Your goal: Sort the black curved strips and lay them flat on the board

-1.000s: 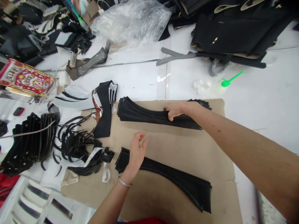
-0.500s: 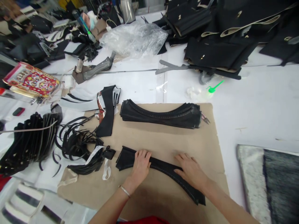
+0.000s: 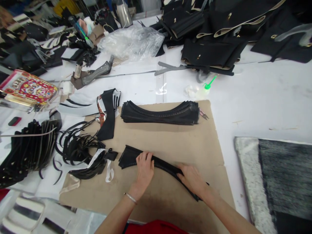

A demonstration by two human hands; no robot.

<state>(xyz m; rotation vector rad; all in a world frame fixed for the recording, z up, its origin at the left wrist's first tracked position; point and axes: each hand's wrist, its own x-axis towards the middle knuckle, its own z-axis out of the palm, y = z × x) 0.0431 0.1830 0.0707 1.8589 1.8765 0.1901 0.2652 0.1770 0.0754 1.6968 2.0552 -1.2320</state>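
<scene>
A curved black leather-like piece (image 3: 163, 163) with stitching along its lower curve lies slantwise on the brown board (image 3: 156, 138); it looks layered at its left end. My left hand (image 3: 145, 167), a bracelet on its wrist, grips the piece left of its middle with bent fingers. Farther right, my right hand (image 3: 191, 178) is closed over the piece, its fingertips partly hidden and its wrist covering some of the right end. Beyond both hands sits a stack of similar curved black pieces (image 3: 159, 114), with small snippers (image 3: 203, 113) at its right end.
Thin black strips (image 3: 78, 149) lie in a tangle at left, beside stacked black parts (image 3: 31, 149). A green-tipped bottle (image 3: 207, 85) stands behind the board. Black panels (image 3: 209, 55) and clear plastic (image 3: 131, 42) fill the back. A grey-black slab (image 3: 285, 175) is at right.
My right hand has gone from spread fingers lying on the piece to a closed grip around it. The piece's right part looks narrower, as if tilted or folded. The camera view has shifted slightly.
</scene>
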